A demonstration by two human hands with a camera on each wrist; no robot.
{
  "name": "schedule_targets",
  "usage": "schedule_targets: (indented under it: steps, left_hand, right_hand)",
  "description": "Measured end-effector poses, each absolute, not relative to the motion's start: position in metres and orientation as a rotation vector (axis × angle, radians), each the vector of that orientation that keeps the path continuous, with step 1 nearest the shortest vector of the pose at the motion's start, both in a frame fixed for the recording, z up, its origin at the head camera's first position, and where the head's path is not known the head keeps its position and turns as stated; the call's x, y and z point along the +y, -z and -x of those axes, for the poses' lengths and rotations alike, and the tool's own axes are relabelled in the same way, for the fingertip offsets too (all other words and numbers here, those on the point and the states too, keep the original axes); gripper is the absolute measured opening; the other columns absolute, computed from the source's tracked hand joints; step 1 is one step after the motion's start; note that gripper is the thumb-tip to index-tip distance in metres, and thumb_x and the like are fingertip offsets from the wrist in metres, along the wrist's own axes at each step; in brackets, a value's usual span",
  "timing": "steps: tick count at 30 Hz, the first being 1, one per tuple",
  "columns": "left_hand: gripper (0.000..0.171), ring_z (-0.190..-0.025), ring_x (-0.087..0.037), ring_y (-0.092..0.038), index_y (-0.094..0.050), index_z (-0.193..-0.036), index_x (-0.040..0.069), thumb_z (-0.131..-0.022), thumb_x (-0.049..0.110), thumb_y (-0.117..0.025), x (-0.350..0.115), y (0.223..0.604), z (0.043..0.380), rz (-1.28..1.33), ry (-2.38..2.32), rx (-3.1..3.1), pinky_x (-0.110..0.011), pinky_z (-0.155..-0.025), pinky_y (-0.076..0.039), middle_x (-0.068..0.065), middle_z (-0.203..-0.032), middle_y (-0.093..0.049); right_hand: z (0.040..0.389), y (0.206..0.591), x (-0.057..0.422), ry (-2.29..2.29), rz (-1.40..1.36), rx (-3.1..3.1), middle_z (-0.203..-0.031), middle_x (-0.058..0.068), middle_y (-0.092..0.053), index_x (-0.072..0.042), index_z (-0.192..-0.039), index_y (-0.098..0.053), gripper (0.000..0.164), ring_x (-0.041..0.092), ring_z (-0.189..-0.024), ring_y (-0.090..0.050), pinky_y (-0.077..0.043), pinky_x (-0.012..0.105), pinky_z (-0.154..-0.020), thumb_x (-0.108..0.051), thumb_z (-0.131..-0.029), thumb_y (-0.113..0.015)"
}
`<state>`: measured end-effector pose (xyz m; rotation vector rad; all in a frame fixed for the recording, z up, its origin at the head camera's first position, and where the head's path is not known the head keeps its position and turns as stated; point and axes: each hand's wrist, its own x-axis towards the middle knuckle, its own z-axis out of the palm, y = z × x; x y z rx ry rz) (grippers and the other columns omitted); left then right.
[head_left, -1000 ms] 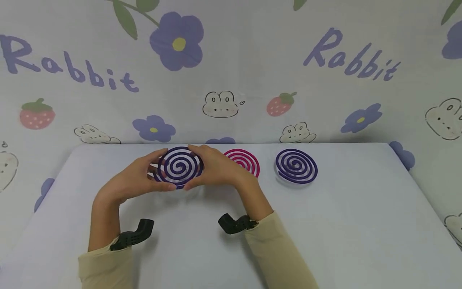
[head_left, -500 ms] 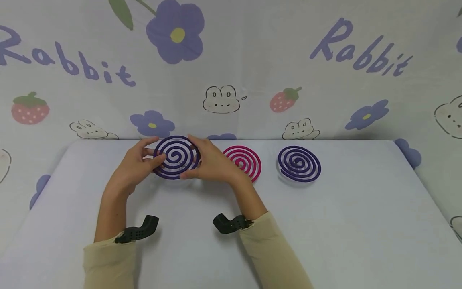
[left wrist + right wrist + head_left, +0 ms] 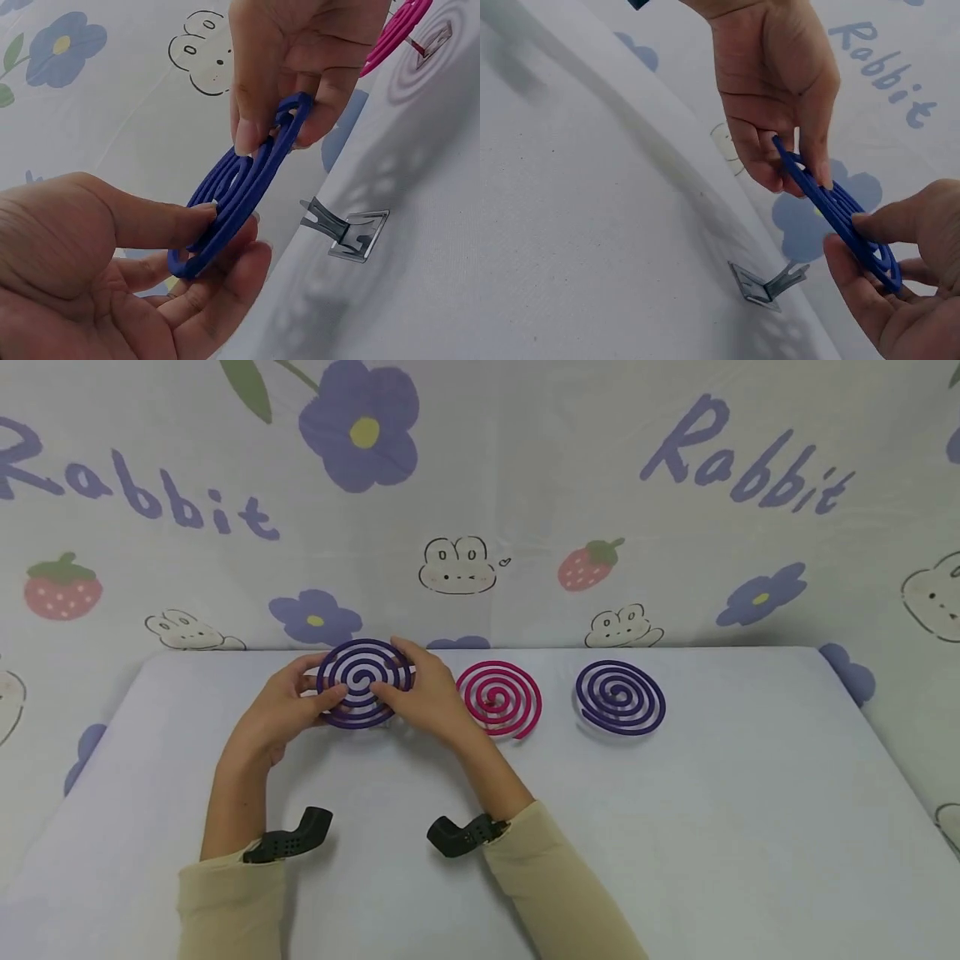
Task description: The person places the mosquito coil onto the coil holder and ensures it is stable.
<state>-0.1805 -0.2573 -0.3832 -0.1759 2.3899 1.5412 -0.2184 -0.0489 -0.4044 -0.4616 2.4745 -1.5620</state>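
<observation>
At the far left of the surface (image 3: 390, 893), the left hand (image 3: 281, 702) pinches the near edge of a blue spiral coil (image 3: 363, 677), its thumb on the face and its fingers bent behind. The coil is held in the air, tilted, between both hands. Beneath, and apart from it, a metal stand (image 3: 346, 235) rests with its forked prong raised. On the coil's other edge, the right hand (image 3: 427, 693) has a matching grip, closed to the coil's thickness, thumb on the face. Farther right, a pink coil (image 3: 497, 697) lies over a similar stand, and beyond it is another dark coil (image 3: 617, 695), well apart from the hands.

The step in hand looks like positioning the held coil ahead of seating it on the bare stand. The next move would likely call for keeping both pinches light and even, so the spiral doesn't spread, then bringing its middle into line with the prong and lowering it level.
</observation>
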Motion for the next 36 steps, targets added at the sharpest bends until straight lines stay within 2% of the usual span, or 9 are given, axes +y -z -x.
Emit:
schedule_targets:
  steps: [3,6,12,18,24,30,33,36]
  left_hand:
    - [0.068,-0.13,-0.038,-0.062,-0.028,-0.166,0.007,-0.11,0.029,-0.058,-0.257,0.385,0.181,0.179,-1.536,2.4,-0.025,-0.091,-0.064,-0.03,-0.149,-0.05]
    - [0.065,-0.128,-0.039,-0.063,-0.032,-0.164,0.003,-0.111,0.033,-0.056,-0.255,0.388,0.182,0.195,-1.538,2.4,-0.03,-0.092,-0.065,-0.03,-0.145,-0.053]
    - [0.063,-0.13,-0.041,-0.062,-0.033,-0.163,0.001,-0.11,0.027,-0.056,-0.248,0.396,0.185,0.235,-1.576,2.389,-0.035,-0.094,-0.065,-0.03,-0.148,-0.052]
    - [0.062,-0.133,-0.041,-0.061,-0.032,-0.164,0.003,-0.11,0.02,-0.056,-0.243,0.4,0.187,0.243,-1.637,2.333,-0.026,-0.087,-0.065,-0.031,-0.152,-0.053]
    - [0.062,-0.113,-0.026,-0.07,-0.035,-0.162,0.002,-0.109,0.025,-0.058,-0.238,0.402,0.189,0.325,-1.656,2.307,-0.022,-0.075,-0.065,-0.03,-0.149,-0.056]
    - [0.067,-0.088,-0.008,-0.07,-0.032,-0.164,0.006,-0.107,0.023,-0.063,-0.234,0.403,0.19,0.357,-1.692,2.286,-0.021,-0.068,-0.063,-0.029,-0.151,-0.057]
    - [0.067,-0.084,-0.007,-0.07,-0.032,-0.164,0.007,-0.106,0.021,-0.064,-0.233,0.403,0.189,0.346,-1.706,2.28,-0.022,-0.067,-0.063,-0.029,-0.15,-0.058]
    - [0.067,-0.092,-0.012,-0.071,-0.033,-0.164,0.008,-0.106,0.02,-0.064,-0.233,0.404,0.189,0.342,-1.706,2.282,-0.022,-0.067,-0.064,-0.029,-0.15,-0.058]
  right_hand:
    - [0.218,0.406,-0.052,1.591,0.412,2.506,-0.145,0.02,-0.064,-0.009,-0.158,-0.047,0.069,0.034,-0.128,-0.066,-0.056,0.047,-0.112,-0.019,-0.096,-0.075]
    - [0.217,0.408,-0.054,1.599,0.376,2.534,-0.136,0.021,-0.068,-0.01,-0.157,-0.048,0.067,0.034,-0.117,-0.07,-0.061,0.047,-0.104,-0.018,-0.096,-0.076]
    - [0.216,0.415,-0.057,1.558,0.339,2.59,-0.143,0.019,-0.067,-0.008,-0.154,-0.051,0.065,0.033,-0.13,-0.067,-0.056,0.045,-0.112,-0.021,-0.095,-0.077]
    - [0.216,0.418,-0.059,1.593,0.265,2.641,-0.145,0.018,-0.066,-0.008,-0.15,-0.055,0.063,0.032,-0.132,-0.066,-0.056,0.043,-0.114,-0.02,-0.093,-0.08]
    - [0.217,0.416,-0.058,1.619,0.27,2.668,-0.142,0.017,-0.069,-0.006,-0.144,-0.061,0.057,0.032,-0.131,-0.067,-0.056,0.043,-0.113,-0.015,-0.092,-0.08]
    - [0.218,0.416,-0.056,1.532,0.28,2.718,-0.14,0.017,-0.07,-0.005,-0.144,-0.063,0.055,0.033,-0.132,-0.067,-0.056,0.042,-0.113,-0.016,-0.092,-0.079]
    - [0.218,0.414,-0.054,1.513,0.273,2.716,-0.14,0.018,-0.07,-0.004,-0.144,-0.063,0.055,0.033,-0.133,-0.066,-0.056,0.042,-0.113,-0.016,-0.092,-0.079]
    - [0.218,0.413,-0.054,1.501,0.278,2.7,-0.141,0.018,-0.069,-0.003,-0.144,-0.063,0.055,0.033,-0.132,-0.066,-0.056,0.042,-0.113,-0.016,-0.093,-0.079]
